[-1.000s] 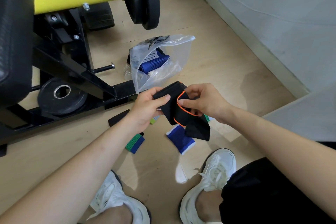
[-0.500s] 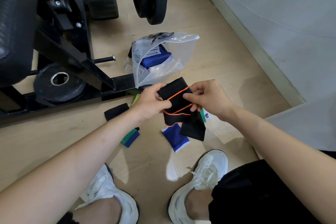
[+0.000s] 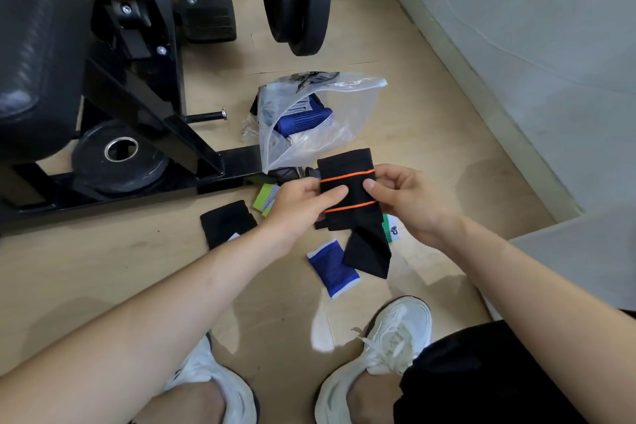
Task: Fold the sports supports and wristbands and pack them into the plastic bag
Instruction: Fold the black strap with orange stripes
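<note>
Wooden gym flooring beside the black frame of a weight machine point(image 3: 144, 113) serves as your work area. Your left hand point(image 3: 296, 203) and right hand point(image 3: 409, 203) are both closed on the black support with orange stripes point(image 3: 346, 189), thumbs pressed on its front face, one at each side edge.

Change noted: a second ago the support was bunched between your hands with its orange edging curled in a loop; it is now pulled flat and squared, both stripes running straight across from hand to hand. One loose black tail hangs below your right hand.

Assessment: the piece has been straightened and is ready to fold, but the fold is not complete while that tail hangs free.

The plastic bag point(image 3: 320, 120) lies on the floor just beyond your hands, mouth open toward you, with a blue item already inside. Not yet packed: a blue wristband point(image 3: 332, 268) below your hands, a black wristband point(image 3: 225, 224) beside your left wrist, and a green piece point(image 3: 265, 200) partly hidden behind your left hand. Judged progress: well short of finished.
</note>
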A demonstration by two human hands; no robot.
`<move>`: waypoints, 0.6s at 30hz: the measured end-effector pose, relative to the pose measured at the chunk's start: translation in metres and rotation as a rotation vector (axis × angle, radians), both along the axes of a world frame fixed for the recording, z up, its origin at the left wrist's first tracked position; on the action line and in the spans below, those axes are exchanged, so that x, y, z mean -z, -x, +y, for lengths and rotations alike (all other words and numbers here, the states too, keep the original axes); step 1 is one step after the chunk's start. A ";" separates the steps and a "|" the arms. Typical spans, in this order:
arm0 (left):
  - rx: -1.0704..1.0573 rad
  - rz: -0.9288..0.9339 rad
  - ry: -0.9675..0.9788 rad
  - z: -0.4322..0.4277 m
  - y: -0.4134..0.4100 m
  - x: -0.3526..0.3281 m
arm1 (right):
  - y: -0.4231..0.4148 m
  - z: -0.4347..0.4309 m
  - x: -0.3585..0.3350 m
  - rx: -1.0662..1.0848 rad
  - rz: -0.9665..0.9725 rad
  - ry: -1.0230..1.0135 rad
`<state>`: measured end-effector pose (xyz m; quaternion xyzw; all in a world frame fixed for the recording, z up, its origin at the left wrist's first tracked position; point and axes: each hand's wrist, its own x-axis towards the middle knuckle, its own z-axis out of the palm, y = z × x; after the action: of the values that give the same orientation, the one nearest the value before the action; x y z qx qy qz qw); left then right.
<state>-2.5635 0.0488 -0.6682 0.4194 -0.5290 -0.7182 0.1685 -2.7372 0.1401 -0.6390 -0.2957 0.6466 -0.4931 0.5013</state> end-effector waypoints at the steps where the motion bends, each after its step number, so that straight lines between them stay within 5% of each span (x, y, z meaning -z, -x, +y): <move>1: -0.026 0.058 -0.029 0.002 0.001 0.000 | -0.003 0.001 0.000 -0.006 0.002 0.007; 7: 0.099 0.148 -0.055 -0.016 -0.011 -0.005 | -0.004 0.001 -0.009 -0.036 0.436 0.023; 11: 0.255 0.184 -0.095 -0.033 -0.023 -0.014 | 0.003 0.003 -0.018 -0.279 0.250 0.031; 18: 0.040 0.166 0.104 -0.036 -0.019 -0.018 | -0.008 0.001 -0.006 -0.035 0.161 0.049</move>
<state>-2.5447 0.0130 -0.6506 0.3383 -0.5581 -0.7253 0.2190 -2.7287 0.1409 -0.6331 -0.3578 0.6672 -0.4748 0.4488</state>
